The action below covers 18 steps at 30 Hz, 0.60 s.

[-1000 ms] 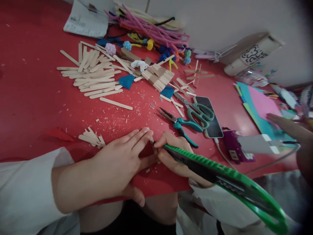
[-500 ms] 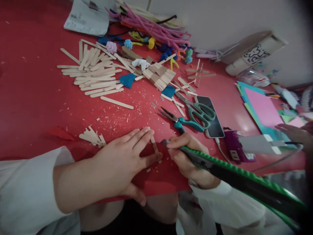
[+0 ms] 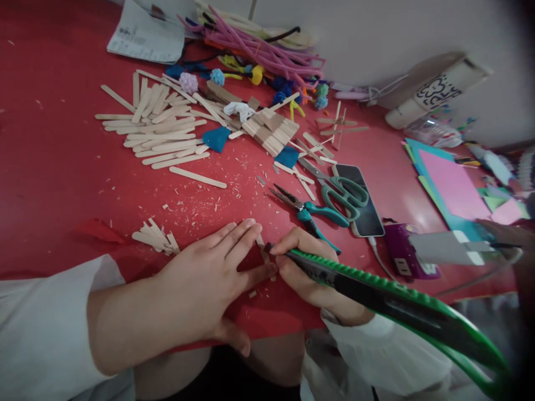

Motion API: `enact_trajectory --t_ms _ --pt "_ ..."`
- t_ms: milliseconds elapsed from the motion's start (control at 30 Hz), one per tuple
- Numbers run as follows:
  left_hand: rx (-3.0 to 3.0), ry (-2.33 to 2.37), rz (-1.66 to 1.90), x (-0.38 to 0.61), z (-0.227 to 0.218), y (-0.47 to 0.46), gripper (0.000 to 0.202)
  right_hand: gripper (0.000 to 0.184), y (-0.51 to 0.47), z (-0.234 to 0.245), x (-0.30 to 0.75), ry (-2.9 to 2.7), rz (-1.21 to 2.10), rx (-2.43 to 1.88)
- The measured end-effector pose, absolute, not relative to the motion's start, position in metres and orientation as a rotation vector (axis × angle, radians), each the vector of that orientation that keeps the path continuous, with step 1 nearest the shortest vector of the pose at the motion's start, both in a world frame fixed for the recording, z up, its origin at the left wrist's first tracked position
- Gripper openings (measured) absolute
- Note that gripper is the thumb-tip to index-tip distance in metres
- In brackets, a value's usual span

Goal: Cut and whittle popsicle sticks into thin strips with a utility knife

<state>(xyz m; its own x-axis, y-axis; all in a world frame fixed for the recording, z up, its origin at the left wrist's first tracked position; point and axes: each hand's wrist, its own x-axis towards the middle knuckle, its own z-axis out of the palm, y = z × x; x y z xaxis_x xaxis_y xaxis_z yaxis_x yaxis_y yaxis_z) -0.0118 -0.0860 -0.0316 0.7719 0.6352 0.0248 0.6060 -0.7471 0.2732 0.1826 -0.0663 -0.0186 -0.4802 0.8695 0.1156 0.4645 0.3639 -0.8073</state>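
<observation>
My left hand (image 3: 204, 281) lies flat on the red table (image 3: 50, 184), fingers stretched out, pressing down a short wooden craft stick (image 3: 264, 255) near the front edge. My right hand (image 3: 307, 273) grips a long green utility knife (image 3: 397, 312), whose blade tip touches the stick right beside my left fingertips. Small wood shavings lie scattered around the stick. A little pile of cut stick pieces (image 3: 154, 236) rests left of my left hand.
Many whole craft sticks (image 3: 154, 125) lie spread farther back, with glued stick panels (image 3: 271, 131), pipe cleaners (image 3: 267, 53) and pompoms. Teal pliers (image 3: 309, 214), scissors (image 3: 340, 189) and a phone (image 3: 359, 200) sit to the right. Coloured paper (image 3: 451, 186) and another person's hand (image 3: 501, 231) are far right.
My right hand drew the knife back to the right off the stick, then brought the blade tip to it again. My left hand stayed pressed in place.
</observation>
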Motion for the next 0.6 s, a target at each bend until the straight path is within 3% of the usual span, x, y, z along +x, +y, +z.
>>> enact_trajectory --t_ms 600 --pt "2.760 0.992 0.248 -0.0116 -0.0342 -0.0873 0.089 0.009 -0.0667 -0.0198 0.1818 -2.090 1.016 -1.171"
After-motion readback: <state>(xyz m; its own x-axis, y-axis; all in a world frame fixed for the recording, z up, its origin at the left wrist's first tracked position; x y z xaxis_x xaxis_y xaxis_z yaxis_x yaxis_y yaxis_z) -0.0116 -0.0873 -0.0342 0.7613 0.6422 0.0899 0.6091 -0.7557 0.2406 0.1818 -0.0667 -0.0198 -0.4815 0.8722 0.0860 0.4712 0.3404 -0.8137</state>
